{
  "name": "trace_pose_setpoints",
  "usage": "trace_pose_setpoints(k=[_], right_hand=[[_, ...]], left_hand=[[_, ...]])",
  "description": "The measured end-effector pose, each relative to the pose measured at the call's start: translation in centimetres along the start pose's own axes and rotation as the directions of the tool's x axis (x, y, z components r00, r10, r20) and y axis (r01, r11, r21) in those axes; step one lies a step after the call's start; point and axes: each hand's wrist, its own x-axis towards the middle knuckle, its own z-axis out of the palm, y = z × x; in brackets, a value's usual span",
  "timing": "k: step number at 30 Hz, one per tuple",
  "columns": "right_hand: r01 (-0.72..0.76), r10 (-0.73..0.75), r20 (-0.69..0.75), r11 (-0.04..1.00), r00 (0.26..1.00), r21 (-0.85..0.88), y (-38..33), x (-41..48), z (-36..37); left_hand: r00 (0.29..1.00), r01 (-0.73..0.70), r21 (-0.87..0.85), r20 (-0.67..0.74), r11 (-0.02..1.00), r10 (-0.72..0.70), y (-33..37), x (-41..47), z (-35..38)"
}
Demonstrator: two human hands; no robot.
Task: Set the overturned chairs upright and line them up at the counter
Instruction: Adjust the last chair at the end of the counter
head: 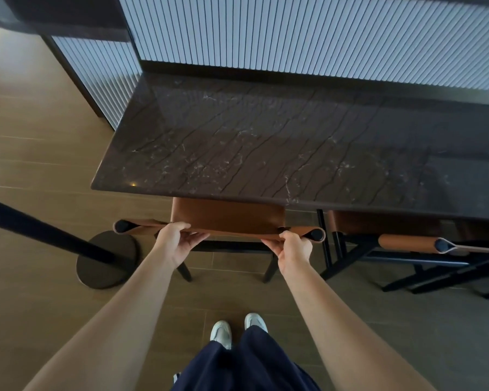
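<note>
Tan leather chair [227, 214] stands upright, both hands' fingers [194, 237] gripping its backrest, needing squaring under the dark marble worktop [266, 142].

Tan chair [227, 217], dark veined counter [266, 142]

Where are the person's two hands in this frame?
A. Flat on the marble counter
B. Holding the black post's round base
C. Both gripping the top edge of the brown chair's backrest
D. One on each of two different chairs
C: the left hand and the right hand both clasp the top edge of the backrest of the brown chair, which stands upright with its seat tucked under the counter.
</note>
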Motion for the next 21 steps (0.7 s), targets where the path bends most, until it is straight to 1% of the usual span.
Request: trace_pose_setpoints(k=[5, 11, 16, 21], right_hand=[[0.022, -0.022, -0.005, 1.0, 1.0, -0.003, -1.2, 0.2, -2.4], [0.053, -0.051, -0.036, 0.997, 0.998, 0.056, -3.1, 1.1, -5.2], [0.03, -0.031, 0.015, 0.998, 0.999, 0.05, -5.0, 2.3, -5.8], [0.022, -0.022, 0.006, 0.998, 1.0, 0.053, -5.8, 3.5, -5.2]], left_hand=[[1.0, -0.007, -0.025, 0.006, 1.0, 0.007, -2.4, -0.8, 1.1], [0.999, 0.012, -0.023, 0.032, 1.0, -0.011, -4.8, -1.3, 3.2], [1.0, 0.006, -0.042, 0.017, 0.999, -0.005, -5.4, -0.6, 5.4], [1.0, 0.004, -0.057, -0.003, 0.998, -0.004, -5.3, 0.3, 6.7]])
